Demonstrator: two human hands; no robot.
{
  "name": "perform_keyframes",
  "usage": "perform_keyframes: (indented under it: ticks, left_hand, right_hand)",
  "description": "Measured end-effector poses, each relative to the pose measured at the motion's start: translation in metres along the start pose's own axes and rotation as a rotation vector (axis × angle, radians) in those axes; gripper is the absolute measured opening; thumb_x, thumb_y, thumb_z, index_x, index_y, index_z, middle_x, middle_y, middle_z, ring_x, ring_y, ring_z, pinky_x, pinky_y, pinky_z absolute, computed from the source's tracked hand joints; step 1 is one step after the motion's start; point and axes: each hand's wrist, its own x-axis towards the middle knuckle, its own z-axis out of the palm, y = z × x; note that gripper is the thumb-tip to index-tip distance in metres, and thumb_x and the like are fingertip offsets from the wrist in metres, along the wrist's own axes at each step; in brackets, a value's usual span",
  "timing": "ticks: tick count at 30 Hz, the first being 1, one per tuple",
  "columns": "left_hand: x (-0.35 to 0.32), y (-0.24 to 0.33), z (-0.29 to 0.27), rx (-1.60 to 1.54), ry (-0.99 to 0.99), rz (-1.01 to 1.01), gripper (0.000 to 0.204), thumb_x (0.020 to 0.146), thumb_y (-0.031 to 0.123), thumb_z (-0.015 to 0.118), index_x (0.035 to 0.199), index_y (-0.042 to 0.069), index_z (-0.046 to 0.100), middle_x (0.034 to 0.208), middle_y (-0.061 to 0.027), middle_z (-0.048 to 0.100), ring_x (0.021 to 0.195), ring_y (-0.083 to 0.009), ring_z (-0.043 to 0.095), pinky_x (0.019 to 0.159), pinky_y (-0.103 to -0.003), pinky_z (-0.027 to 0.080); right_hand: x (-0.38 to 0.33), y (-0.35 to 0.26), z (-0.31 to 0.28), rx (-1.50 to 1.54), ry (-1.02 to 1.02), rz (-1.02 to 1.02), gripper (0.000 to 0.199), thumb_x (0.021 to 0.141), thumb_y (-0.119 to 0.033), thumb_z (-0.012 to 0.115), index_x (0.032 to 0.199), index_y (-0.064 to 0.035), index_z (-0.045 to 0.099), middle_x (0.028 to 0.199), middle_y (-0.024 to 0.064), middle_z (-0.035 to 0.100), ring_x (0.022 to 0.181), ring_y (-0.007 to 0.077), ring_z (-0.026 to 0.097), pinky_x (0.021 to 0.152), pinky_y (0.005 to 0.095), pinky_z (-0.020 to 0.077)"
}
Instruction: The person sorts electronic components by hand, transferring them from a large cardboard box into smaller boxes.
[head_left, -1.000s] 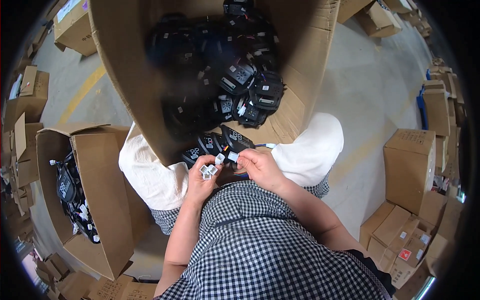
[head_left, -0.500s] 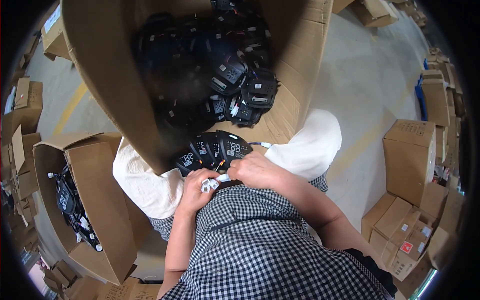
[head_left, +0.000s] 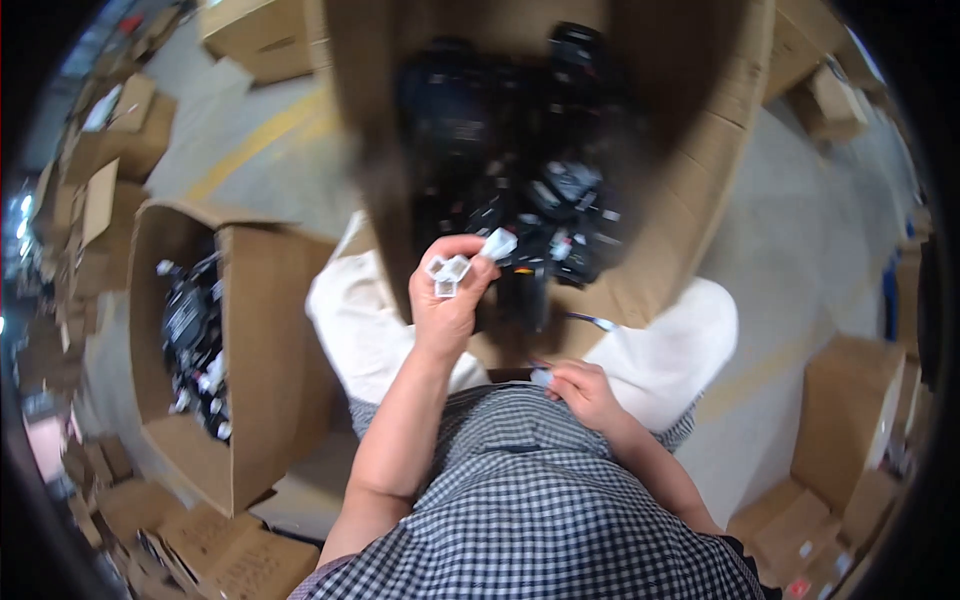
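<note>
My left hand (head_left: 443,318) is raised over the near end of the big cardboard box, closed round several white plastic connectors (head_left: 448,276). Another white connector (head_left: 499,243) sticks out past its fingertips. Lower and to the right, close to my waist, my right hand (head_left: 592,396) pinches a small whitish connector (head_left: 541,377); a thin wire shows beside it. A dark, smeared panel (head_left: 522,298) hangs or stands just right of my left hand; which of the two, I cannot tell. Black display units (head_left: 575,190) with wires lie heaped deeper in the box, blurred by motion.
The big box (head_left: 690,200) stands between my knees. At the left, a second open box (head_left: 285,360) holds more black units (head_left: 195,320) with white plugs. A wire end with a white plug (head_left: 604,324) lies by my right knee. Cartons (head_left: 845,410) are stacked at the right.
My left hand has risen forward and away from my right hand, carrying the connectors. The fanned display panels seen near my lap no longer show clearly. The whole view has shifted.
</note>
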Motion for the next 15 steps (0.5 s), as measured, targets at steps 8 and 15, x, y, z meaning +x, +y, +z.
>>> perform_keyframes:
  ticks: [8, 15]
  left_hand:
    - [-0.015, 0.205, -0.121, 0.267, 0.617, 0.860, 0.021, 0.096, 0.027, 0.053, 0.084, 0.010, 0.057, 0.090, -0.0029, 0.058, 0.084, -0.0151, 0.055, 0.076, -0.030, 0.046]
    - [-0.051, 0.254, -0.315, 1.038, 1.139, 0.566, 0.024, 0.091, 0.022, 0.064, 0.103, 0.002, 0.063, 0.089, -0.0032, 0.064, 0.081, -0.0126, 0.059, 0.071, -0.029, 0.049]
  right_hand:
    - [-0.001, -0.003, -0.003, -0.073, -0.034, 0.029, 0.011, 0.090, -0.003, 0.054, 0.087, 0.0031, 0.064, 0.072, 0.0065, 0.060, 0.057, 0.0125, 0.057, 0.053, 0.0244, 0.0456]
    - [0.008, 0.001, -0.005, -0.150, 0.003, -0.005, 0.011, 0.091, -0.006, 0.055, 0.090, 0.0008, 0.063, 0.073, 0.0072, 0.061, 0.059, 0.0125, 0.059, 0.054, 0.0265, 0.0470]
